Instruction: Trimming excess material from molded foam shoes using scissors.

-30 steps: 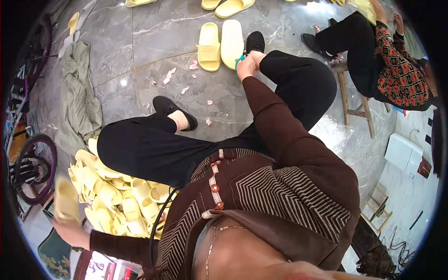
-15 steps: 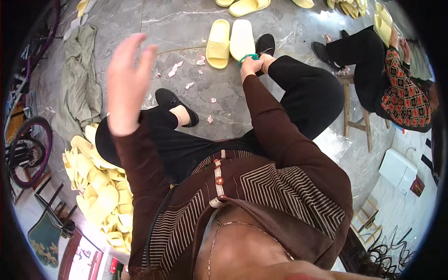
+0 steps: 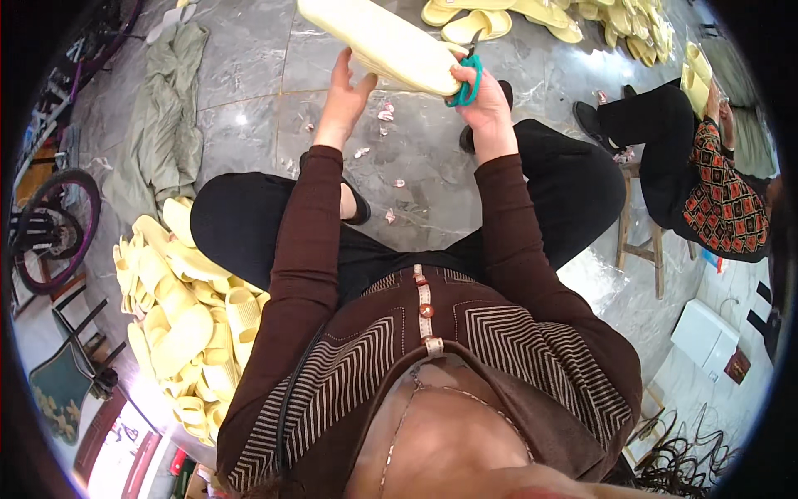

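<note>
A pale yellow slipper (image 3: 382,41) is raised above the floor between my hands, its long smooth sole showing. A second slipper may lie against it; I cannot tell. My right hand (image 3: 489,108) is closed round one end of it and also holds scissors (image 3: 467,83) with green handles, their dark blades pointing away from me. Below the slipper's edge, my left hand (image 3: 345,100) has its fingers apart, close to the underside; whether it touches is unclear.
Yellow slippers pile up (image 3: 187,316) by my left knee. More slippers (image 3: 544,17) lie on the floor ahead. Paper scraps (image 3: 386,112) dot the grey tiles. A grey-green cloth (image 3: 158,116) lies at left, near a bicycle wheel (image 3: 58,229). At right another person (image 3: 719,200) sits on a wooden stool (image 3: 640,249).
The yellow slippers that stood on the floor before my feet are gone from there, and one is now lifted in my right hand with the scissors. My left hand has moved right, toward it.
</note>
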Motion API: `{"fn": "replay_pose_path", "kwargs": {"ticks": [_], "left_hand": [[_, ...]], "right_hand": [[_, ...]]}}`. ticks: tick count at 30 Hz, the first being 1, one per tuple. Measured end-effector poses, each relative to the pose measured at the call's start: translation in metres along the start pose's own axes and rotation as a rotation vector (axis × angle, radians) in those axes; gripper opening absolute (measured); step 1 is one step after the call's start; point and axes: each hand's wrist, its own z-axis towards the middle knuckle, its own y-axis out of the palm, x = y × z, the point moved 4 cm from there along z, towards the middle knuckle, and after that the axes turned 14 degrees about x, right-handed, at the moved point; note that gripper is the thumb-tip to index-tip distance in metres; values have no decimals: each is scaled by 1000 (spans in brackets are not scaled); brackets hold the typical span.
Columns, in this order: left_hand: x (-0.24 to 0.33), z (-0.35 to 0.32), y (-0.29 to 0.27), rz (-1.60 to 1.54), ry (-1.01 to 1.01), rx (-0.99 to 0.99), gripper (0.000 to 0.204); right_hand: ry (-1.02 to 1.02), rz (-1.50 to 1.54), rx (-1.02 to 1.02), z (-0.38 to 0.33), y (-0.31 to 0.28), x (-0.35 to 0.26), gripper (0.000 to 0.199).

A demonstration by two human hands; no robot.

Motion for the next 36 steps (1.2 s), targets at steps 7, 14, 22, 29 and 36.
{"fn": "replay_pose_path", "kwargs": {"ticks": [7,14,22,29,36], "left_hand": [[-3,-14,-6,54,-193,-399,38],[-49,-68,-14,-136,-815,-356,21],[-136,-72,-3,215,-447,-416,16],[-156,-79,-7,720,-51,-459,22],[-181,-93,4,788,-47,-448,22]], "right_hand": [[570,423,-281,-12,-6,45,18],[755,486,24,37,-66,90,8],[366,-360,526,48,-178,128,10],[-39,-832,278,31,-112,72,27],[462,-734,-133,10,-120,152,39]]}}
